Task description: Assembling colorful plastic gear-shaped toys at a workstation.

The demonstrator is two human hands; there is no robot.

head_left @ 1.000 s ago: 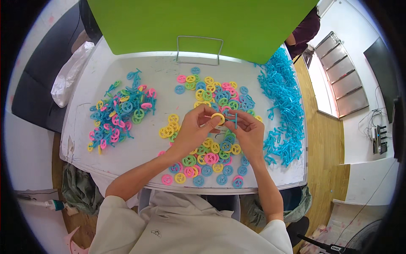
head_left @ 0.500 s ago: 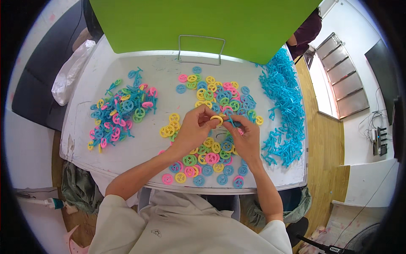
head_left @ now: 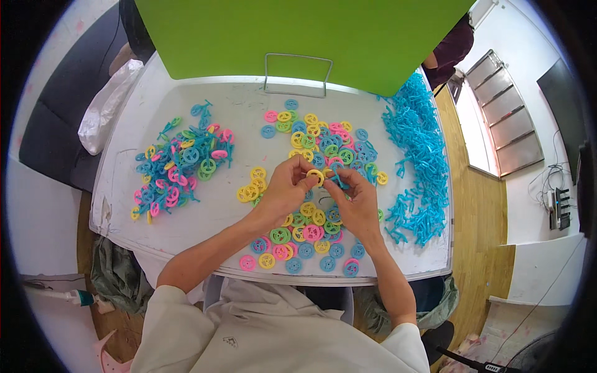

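Note:
My left hand (head_left: 281,194) pinches a small yellow plastic wheel (head_left: 318,173) between thumb and fingertips, above the middle of the white table. Close on its right, my right hand (head_left: 360,210) has its thumb and fingers closed on a blue forked plastic piece (head_left: 338,182). The piece's near end is right by the wheel; fingers hide whether the two are joined. Loose wheels in pink, yellow, green and blue (head_left: 313,232) lie around and under both hands. On the right is a long heap of blue forked pieces (head_left: 415,149).
To the left lies a pile of wheels fitted with blue pieces (head_left: 180,163). A green panel (head_left: 298,37) with a wire handle (head_left: 297,56) closes off the table's far side. A white plastic bag (head_left: 107,109) hangs by the left edge. Part of another person (head_left: 453,50) shows at the far right.
My right hand has shifted slightly left, bringing the blue forked piece closer against the yellow wheel. My left hand stays nearly in place, still pinching the wheel.

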